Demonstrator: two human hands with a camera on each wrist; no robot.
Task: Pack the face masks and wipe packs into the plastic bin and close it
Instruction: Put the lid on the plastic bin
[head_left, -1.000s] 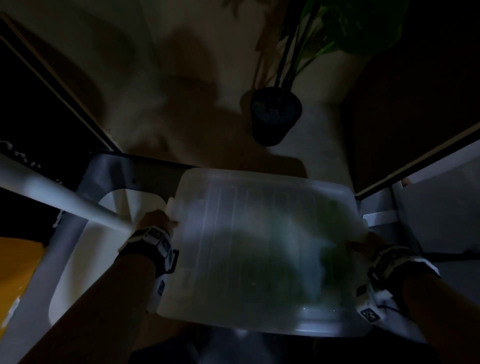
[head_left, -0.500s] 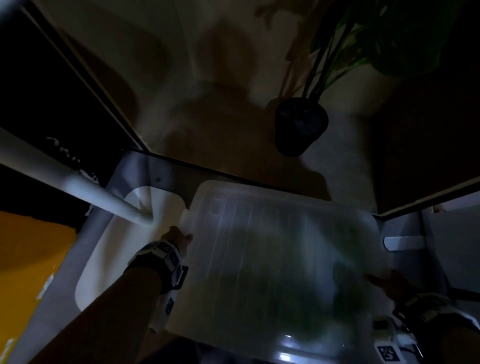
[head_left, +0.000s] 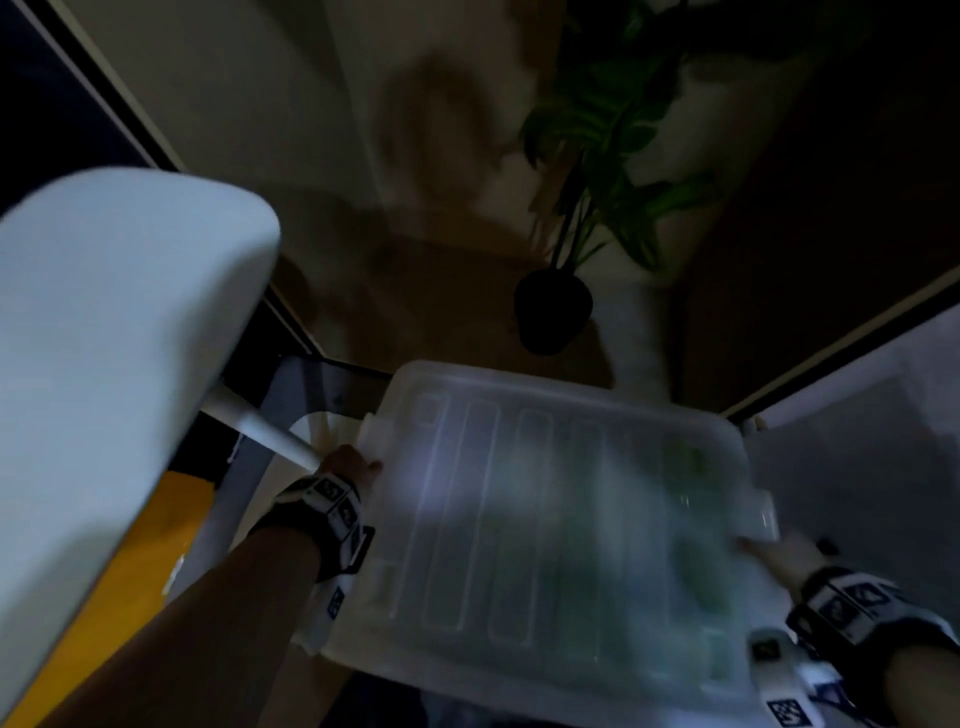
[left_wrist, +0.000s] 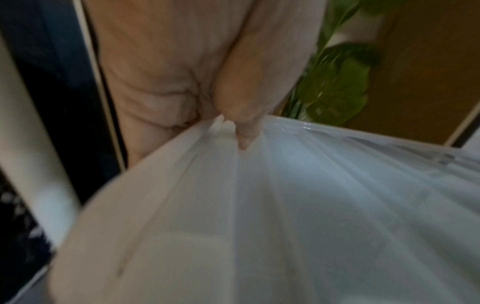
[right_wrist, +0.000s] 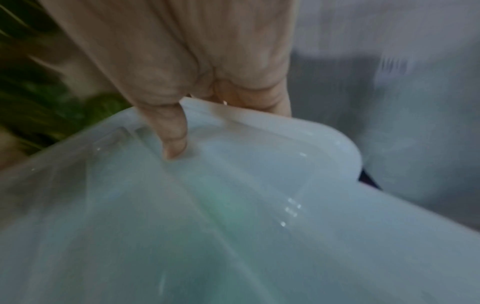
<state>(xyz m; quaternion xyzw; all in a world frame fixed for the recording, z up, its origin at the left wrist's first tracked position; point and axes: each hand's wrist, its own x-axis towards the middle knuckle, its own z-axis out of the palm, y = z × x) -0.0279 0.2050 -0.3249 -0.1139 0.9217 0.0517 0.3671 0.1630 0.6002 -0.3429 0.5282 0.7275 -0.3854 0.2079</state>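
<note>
Fingers (left_wrist: 166, 98) of the left hand (head_left: 347, 461) curl under the rim of the bin (head_left: 561, 525) at its 9 o'clock edge, with the thumb (left_wrist: 244, 115) pressed down on the lid (left_wrist: 298, 205); the right hand (head_left: 782, 558) grips the 3 o'clock edge the same way, its thumb (right_wrist: 172, 131) on top and its fingers (right_wrist: 249, 90) wrapped under the lip. So the bin is held between both hands, low in the middle of the head view, lid on, with blurred green shapes showing through the plastic, likely the packed masks and wipes. Whether the side latches are snapped I cannot tell. To finish well, I would keep both thumbs pressing so the lid stays seated, hold the bin level so the contents do not slide, steer it away from the white chair (head_left: 114, 353) at 9 o'clock and the potted plant (head_left: 553, 309) at 12, set it down, then press each side until it catches.
</note>
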